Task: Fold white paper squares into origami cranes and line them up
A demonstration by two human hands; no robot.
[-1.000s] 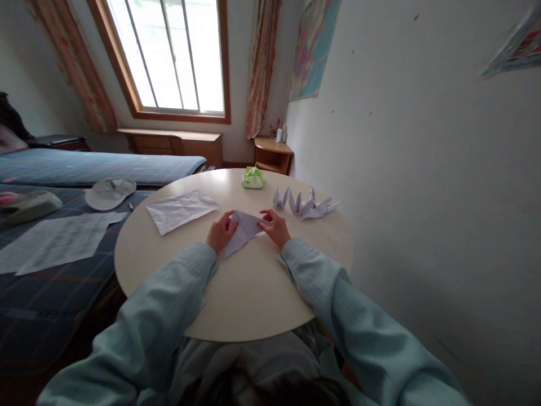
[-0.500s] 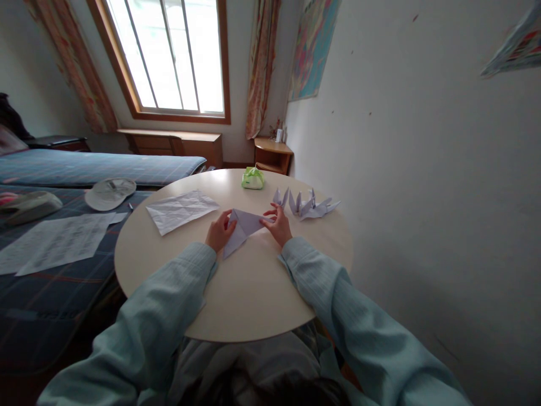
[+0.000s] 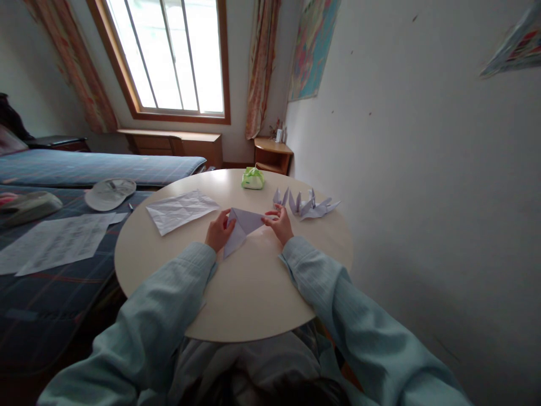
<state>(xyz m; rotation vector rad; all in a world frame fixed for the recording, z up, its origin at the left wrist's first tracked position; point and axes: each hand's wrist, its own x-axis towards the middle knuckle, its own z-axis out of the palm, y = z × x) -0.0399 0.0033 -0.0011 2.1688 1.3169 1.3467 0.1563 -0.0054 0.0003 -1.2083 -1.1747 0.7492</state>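
A sheet of folded paper [image 3: 245,224], pale lilac-white with triangular flaps, is held between both hands above the round table. My left hand [image 3: 218,230] pinches its left corner, thumb in front and fingers behind. The right-hand point of the paper is gripped by my right hand [image 3: 279,224], thumb and fingertips together. One flap hangs down toward me on the left side. Just beyond my right hand stand several folded paper cranes [image 3: 310,206], close together. Part of the crane nearest that hand is hidden behind the fingers.
The round cream table [image 3: 253,293] carries a creased white paper [image 3: 181,210] on the left and a green tissue pack [image 3: 253,178] at the far edge. Left of it, a bed [image 3: 76,293] holds printed sheets [image 3: 63,239] and a white cap [image 3: 110,193]. A wall rises at right.
My right hand has shifted very slightly to the right along the paper's edge. Everything else looks the same.
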